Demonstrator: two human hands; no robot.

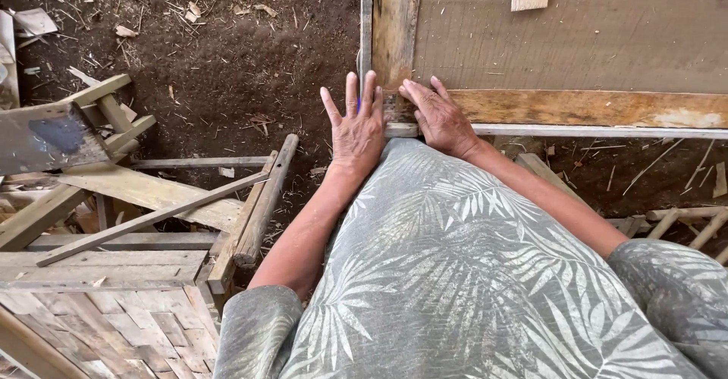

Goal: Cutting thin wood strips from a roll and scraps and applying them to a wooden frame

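The person wears a loose grey garment printed all over with pale, whitish palm and fern fronds, the leaves fanning in every direction. The cloth looks soft and slightly faded. Its short sleeves end above the elbows, well behind each grip, leaving both forearms bare. The left hand [358, 125] and the right hand [440, 117] are bare too, with no gloves showing; the nails are short.

rough woodworking yard, dirt floor [227, 68], timber frames [152, 197]
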